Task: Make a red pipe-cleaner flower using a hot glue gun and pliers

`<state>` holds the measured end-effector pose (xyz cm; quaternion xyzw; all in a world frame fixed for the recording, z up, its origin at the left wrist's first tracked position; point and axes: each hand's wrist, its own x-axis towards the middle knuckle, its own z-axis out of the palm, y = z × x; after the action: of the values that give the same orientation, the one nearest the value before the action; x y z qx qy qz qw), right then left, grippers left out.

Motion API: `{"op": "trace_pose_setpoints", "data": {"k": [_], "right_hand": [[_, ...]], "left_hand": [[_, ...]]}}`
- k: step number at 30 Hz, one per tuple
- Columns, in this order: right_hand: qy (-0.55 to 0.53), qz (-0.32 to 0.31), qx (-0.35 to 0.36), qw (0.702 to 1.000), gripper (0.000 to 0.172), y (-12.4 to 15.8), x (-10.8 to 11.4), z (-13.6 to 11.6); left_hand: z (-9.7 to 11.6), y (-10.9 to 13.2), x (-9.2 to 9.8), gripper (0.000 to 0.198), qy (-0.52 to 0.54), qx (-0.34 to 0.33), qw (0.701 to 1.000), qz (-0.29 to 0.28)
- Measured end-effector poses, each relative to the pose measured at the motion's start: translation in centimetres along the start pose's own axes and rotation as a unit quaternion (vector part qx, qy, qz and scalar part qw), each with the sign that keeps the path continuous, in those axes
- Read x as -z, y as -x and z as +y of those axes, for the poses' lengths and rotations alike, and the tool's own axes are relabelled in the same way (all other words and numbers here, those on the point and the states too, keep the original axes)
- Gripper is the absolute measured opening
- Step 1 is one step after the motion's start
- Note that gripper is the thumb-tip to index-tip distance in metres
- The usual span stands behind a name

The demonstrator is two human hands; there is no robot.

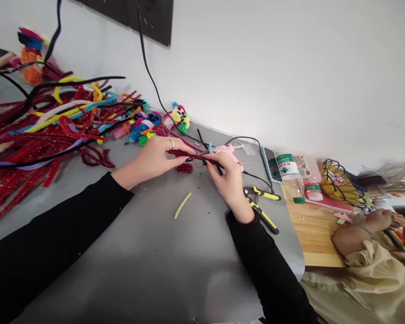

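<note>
Tabletop of smooth grey material (155, 270) lies nearest, in front of the landmark: a dark red, fuzzy chenille strip (178, 153). Between the strip and the near edge rests a short, pale yellow-green stem piece (182, 206).

Strip location: held above the tabletop, between both hands. Left hand (157, 155): thumb and index finger pinch the strip's left portion. Right hand (227, 175): thumb and fingertips pinch its right portion. Just below the strip is a small dark red fuzzy piece (185, 168).

Handling: expect a very light part, with soft pile over a probable thin wire core. It should bend easily, keep its shape and resist slipping. Hold with fingertips at two points; avoid crushing the pile, and treat cut ends as possibly sharp.

Right of the strip: a wire stripper with yellow-and-black handles (266, 195). Behind it: a pink glue gun (228, 151). Left of the strip: a loose heap of multicoloured fuzzy stems (30, 153). Well to its right: a co-worker's tan sleeve (381, 270).
</note>
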<state>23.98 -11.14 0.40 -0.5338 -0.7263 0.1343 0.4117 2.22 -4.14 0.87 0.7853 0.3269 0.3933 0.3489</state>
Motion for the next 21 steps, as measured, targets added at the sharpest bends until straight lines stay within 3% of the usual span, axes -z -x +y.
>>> {"op": "trace_pose_setpoints", "data": {"k": [8,16,21], "right_hand": [[-0.001,-0.003,0.019,1.000,0.017,0.00,-0.12,-0.05],[0.032,0.021,0.067,0.997,0.015,-0.11,-0.19,0.27],[0.044,0.017,0.073,0.996,0.014,-0.16,-0.30,0.34]], "left_hand": [[0.02,0.13,-0.32,0.021,0.011,0.019,1.000,0.006],[0.44,0.13,-0.56,0.027,0.063,0.101,0.993,-0.010],[0.33,0.21,-0.87,0.027,0.054,0.111,0.992,-0.007]]}}
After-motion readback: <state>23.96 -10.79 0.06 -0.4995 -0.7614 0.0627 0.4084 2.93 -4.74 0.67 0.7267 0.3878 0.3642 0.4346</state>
